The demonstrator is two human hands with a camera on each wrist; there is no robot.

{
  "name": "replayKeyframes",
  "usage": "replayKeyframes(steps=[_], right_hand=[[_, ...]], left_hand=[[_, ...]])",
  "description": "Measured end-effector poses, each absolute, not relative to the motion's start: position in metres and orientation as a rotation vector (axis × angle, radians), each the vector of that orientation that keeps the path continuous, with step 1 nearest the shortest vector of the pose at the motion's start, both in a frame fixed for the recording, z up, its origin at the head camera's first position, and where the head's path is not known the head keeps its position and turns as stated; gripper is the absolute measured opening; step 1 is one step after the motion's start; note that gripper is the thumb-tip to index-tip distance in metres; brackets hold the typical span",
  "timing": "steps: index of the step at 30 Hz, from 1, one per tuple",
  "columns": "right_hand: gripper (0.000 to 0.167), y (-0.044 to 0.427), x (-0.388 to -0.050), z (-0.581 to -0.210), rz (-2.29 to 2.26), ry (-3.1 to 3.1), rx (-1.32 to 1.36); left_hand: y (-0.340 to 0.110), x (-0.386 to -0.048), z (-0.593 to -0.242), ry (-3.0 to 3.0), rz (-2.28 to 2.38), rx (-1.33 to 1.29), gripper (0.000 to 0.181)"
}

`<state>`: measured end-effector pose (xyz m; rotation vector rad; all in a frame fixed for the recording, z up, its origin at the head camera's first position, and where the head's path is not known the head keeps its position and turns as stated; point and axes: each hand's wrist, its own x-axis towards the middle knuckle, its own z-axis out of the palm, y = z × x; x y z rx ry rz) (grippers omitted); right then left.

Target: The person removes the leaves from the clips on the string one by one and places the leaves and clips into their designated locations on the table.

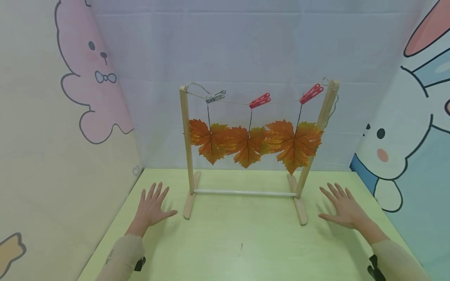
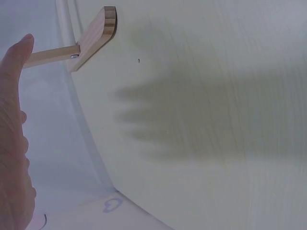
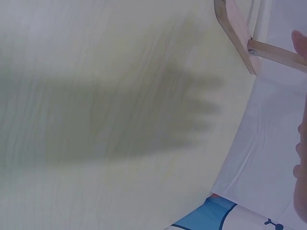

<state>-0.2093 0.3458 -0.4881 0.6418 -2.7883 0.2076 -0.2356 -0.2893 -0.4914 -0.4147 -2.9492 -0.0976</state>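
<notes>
A wooden rack with a white crossbar (image 1: 246,192) stands on the table. From the string between its posts hang three orange leaves (image 1: 211,142), (image 1: 247,146), (image 1: 294,144), held by a grey clothespin (image 1: 215,96) at left and two red clothespins (image 1: 260,100), (image 1: 311,93). My left hand (image 1: 152,208) is spread beside the rack's left foot (image 2: 98,36), touching nothing. Over the table's right side, my right hand (image 1: 342,207) has its fingers spread near the right foot (image 3: 235,33), holding nothing. Both wrist views show only part of each hand (image 2: 14,143), (image 3: 301,143).
The pale green table (image 1: 242,242) carries the shadows of both hands. Behind it hangs a white cloth backdrop (image 1: 246,47). Side walls show a pink cartoon animal (image 1: 91,89) at left and a white one (image 1: 397,136) at right.
</notes>
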Motion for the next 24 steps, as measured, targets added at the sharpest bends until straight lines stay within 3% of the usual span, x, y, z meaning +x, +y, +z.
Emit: replayKeyframes(steps=[24], right_hand=[[0.082,0.33,-0.23,-0.426,0.311,-2.759,0.663]], left_hand=[[-0.268,-0.259,-0.431,-2.886,-0.174,-0.528,0.09]])
